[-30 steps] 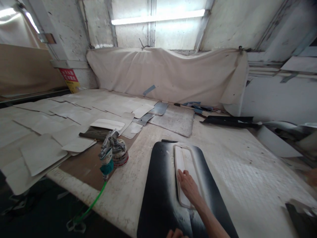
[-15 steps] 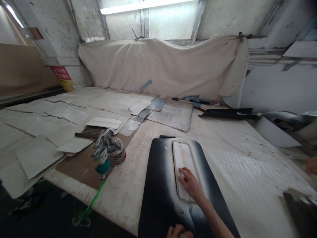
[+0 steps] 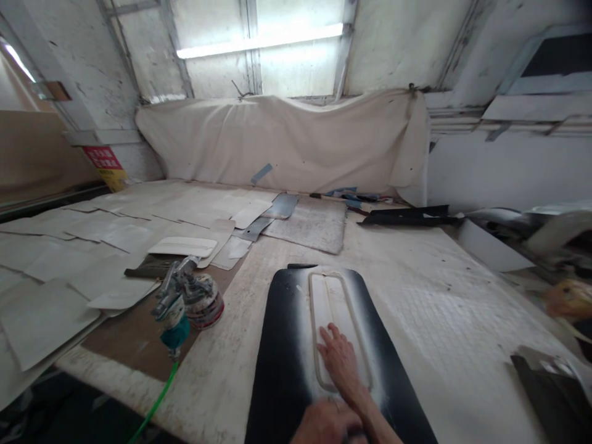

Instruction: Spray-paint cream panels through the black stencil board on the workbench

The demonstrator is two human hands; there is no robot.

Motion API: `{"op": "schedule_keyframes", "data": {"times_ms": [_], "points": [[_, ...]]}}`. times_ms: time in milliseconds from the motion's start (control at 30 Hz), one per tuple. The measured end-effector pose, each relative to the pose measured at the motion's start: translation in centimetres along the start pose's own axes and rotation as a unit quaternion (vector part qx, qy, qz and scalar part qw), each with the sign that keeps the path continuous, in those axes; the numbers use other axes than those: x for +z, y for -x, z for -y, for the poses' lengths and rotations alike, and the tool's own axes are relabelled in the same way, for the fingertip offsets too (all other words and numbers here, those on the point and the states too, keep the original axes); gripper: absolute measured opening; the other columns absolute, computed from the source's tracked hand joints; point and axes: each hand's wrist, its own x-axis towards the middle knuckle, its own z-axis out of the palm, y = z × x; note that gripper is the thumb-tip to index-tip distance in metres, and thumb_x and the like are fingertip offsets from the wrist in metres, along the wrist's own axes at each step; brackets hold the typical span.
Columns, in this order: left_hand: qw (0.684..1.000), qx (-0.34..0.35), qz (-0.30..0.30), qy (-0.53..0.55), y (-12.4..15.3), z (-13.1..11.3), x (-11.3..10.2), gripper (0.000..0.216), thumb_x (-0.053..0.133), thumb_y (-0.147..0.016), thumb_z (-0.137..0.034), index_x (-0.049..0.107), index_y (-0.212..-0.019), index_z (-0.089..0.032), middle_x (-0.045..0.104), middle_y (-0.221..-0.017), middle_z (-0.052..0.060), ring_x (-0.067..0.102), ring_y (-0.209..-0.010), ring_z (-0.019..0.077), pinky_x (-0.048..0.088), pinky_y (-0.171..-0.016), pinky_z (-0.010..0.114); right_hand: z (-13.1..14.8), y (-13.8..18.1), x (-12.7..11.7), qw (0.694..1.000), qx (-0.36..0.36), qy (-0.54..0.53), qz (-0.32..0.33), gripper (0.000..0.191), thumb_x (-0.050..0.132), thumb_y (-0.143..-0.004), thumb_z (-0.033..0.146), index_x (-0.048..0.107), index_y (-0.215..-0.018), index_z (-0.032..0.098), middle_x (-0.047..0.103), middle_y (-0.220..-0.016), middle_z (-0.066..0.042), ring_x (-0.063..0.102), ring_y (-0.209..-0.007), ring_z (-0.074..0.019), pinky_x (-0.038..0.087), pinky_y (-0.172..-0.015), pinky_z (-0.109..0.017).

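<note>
My right hand (image 3: 339, 361) rests on a long white strip (image 3: 322, 302) with its fingers spread. That strip lies inside a raised, rounded rectangular rim on a black board (image 3: 272, 364), whose middle is dusted white. Low in the picture, my left hand (image 3: 326, 422) is close to my right wrist, blurred, its fingers curled. Something dark shows by its fingers, but I cannot make it out. To the left stands a spray gun (image 3: 176, 290) with a teal-wrapped lower part and a green hose (image 3: 160, 394). It leans by a paint-stained can (image 3: 203, 302).
Overlapping pale sheets (image 3: 106, 228) cover the left of the table (image 3: 444, 320). A grey sheet (image 3: 309, 228) and a black folded piece (image 3: 409, 216) lie at the back, before a hanging cloth (image 3: 287, 142). A dark piece (image 3: 552, 394) lies at the right edge.
The white strip, earlier overlapping the rim's left side, now sits within the rim. My right hand has flattened onto it. My left hand has come up beside my right wrist. The view has tilted up.
</note>
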Motion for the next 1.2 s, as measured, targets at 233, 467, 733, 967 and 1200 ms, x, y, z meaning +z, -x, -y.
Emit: {"op": "schedule_keyframes", "data": {"times_ms": [233, 467, 733, 967, 1200], "points": [[0.973, -0.143, -0.113, -0.144, -10.3, 5.1, -5.5, 0.042, 0.026, -0.084, -0.01, 0.043, -0.123, -0.012, 0.043, -0.134, 0.013, 0.036, -0.126, 0.0198, 0.027, -0.106, 0.04, -1.1, 0.0, -0.2, 0.999, -0.026, -0.018, 0.0, 0.047, 0.033, -0.082, 0.004, 0.05, -0.124, 0.019, 0.05, -0.129, -0.012, 0.057, -0.095, -0.023, 0.044, -0.079, -0.034], [0.971, -0.115, -0.077, -0.195, -11.2, 7.5, -5.4, 0.038, 0.03, -0.083, -0.012, 0.045, -0.118, -0.016, 0.047, -0.13, 0.009, 0.04, -0.121, 0.0172, 0.01, -0.111, 0.045, -4.7, 2.7, -1.0, 0.997, -0.069, -0.026, -0.006, 0.045, 0.038, -0.076, 0.002, 0.058, -0.115, 0.012, 0.054, -0.124, -0.012, 0.047, -0.112, -0.0261, 0.037, -0.093, -0.036], [0.958, -0.136, -0.068, -0.244, -12.2, 6.9, -6.3, 0.037, 0.049, -0.072, -0.02, 0.047, -0.109, -0.017, 0.049, -0.123, 0.011, 0.047, -0.11, 0.0224, 0.02, -0.106, 0.049, -5.6, 3.5, 0.2, 0.994, -0.082, -0.048, -0.048, 0.04, 0.042, -0.074, 0.008, 0.061, -0.109, 0.014, 0.058, -0.118, -0.011, 0.052, -0.101, -0.0262, 0.04, -0.088, -0.038], [0.947, -0.143, -0.091, -0.273, -15.1, 7.7, -8.1, 0.047, 0.041, -0.072, -0.013, 0.042, -0.119, -0.008, 0.042, -0.13, 0.018, 0.033, -0.125, 0.0275, 0.015, -0.106, 0.049, -9.0, 2.5, 4.5, 0.981, -0.167, -0.071, -0.069, 0.044, 0.055, -0.069, 0.019, 0.061, -0.112, 0.018, 0.059, -0.118, -0.012, 0.056, -0.102, -0.0288, 0.045, -0.085, -0.038], [0.963, -0.123, -0.086, -0.225, -16.2, 9.8, -10.0, 0.044, 0.047, -0.066, -0.016, 0.053, -0.107, -0.003, 0.052, -0.117, 0.023, 0.046, -0.113, 0.0313, 0.014, -0.105, 0.056, -9.6, 1.0, 6.8, 0.968, -0.198, -0.094, -0.121, 0.038, 0.059, -0.069, 0.028, 0.066, -0.106, 0.021, 0.064, -0.11, -0.013, 0.062, -0.093, -0.0291, 0.051, -0.081, -0.039]]}}
